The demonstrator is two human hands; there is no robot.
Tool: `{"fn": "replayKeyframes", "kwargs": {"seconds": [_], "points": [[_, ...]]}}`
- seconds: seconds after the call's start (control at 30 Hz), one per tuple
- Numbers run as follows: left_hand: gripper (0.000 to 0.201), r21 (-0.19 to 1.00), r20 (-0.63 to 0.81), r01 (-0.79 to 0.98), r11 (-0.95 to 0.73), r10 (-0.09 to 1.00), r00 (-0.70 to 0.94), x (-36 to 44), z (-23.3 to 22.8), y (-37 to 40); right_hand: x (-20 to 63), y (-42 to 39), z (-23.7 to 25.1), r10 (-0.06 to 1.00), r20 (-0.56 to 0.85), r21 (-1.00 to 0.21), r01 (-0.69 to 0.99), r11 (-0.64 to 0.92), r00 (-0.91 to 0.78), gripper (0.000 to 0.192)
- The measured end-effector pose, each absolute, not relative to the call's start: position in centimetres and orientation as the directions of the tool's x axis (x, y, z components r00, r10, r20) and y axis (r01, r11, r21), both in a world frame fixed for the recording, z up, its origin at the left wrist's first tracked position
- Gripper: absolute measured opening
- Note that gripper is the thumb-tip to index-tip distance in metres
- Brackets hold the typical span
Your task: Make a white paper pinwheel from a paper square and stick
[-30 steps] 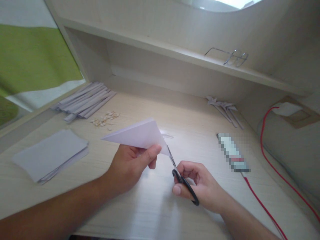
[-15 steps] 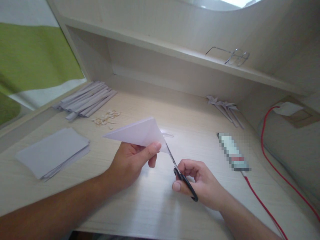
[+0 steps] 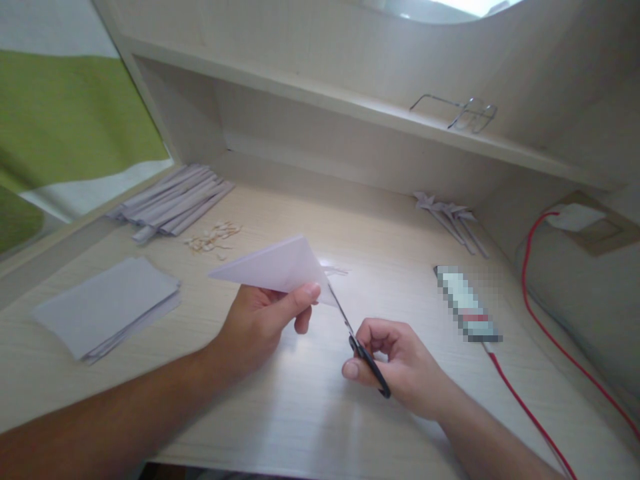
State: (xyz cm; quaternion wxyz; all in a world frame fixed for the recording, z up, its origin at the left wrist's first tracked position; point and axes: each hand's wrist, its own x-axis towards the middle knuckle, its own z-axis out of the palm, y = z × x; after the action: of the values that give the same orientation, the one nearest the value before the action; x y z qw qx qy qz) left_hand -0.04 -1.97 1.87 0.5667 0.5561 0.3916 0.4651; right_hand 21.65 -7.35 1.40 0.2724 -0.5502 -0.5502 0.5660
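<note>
1. Folded paper (image 3: 270, 263) is sitting up off the desk (image 3: 300, 427), mid-view, w/ its long pt. aiming L & its short edge facing R.
2. L hand (image 3: 265, 320) is pinching it at the lower edge: thumb is pressing on the near face nr the R end, other fingers are curling underneath, so hand is mostly closed w/ paper btwn.
3. R hand (image 3: 395, 360) is gripping the scissors (image 3: 367, 361), fingers curling in around the black handle, thumb lying alongside; hand is mostly closed too.
4. Blades are pointing up & L, nearly together, tips meeting the paper's R edge, just beside L thumb; whether they're biting in is hard to tell.
5. Thin strips (image 3: 336, 271) are lying on desk just behind that edge.
6. Paper stack (image 3: 107, 307) is resting on desk L of L hand, sheets slightly uneven.
7. Paper sticks (image 3: 175, 200) are lying in a pile at far L; small white-and-tan bits (image 3: 215, 239) are lying scattered btwn pile & folded paper.
8. Folded pieces w/ stems (image 3: 447, 220) are lying together at back R.
9. Phone (image 3: 467, 307), screen pixelated, is lying R of scissors; red cable (image 3: 530, 413) is running from its near end toward bottom R.
10. Wire-framed glasses (image 3: 473, 115) are resting on the shelf (image 3: 320, 97) above, R side.
</note>
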Motion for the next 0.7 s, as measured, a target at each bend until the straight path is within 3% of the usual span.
{"fn": "replayKeyframes", "kwargs": {"seconds": [0.37, 0.7], "points": [[0.035, 0.997, 0.058, -0.070, -0.040, 0.960, 0.275, -0.06, 1.56, -2.07, 21.69, -7.41, 1.37, 0.905, -0.339, -0.924, 0.273, -0.268, -0.258, 0.040], [0.037, 0.996, 0.001, 0.082, -0.024, 0.962, 0.272, 0.14, 1.88, -2.61, 21.62, -7.39, 1.55, 0.901, -0.339, -0.930, 0.240, -0.278, -0.270, 0.044]]}}
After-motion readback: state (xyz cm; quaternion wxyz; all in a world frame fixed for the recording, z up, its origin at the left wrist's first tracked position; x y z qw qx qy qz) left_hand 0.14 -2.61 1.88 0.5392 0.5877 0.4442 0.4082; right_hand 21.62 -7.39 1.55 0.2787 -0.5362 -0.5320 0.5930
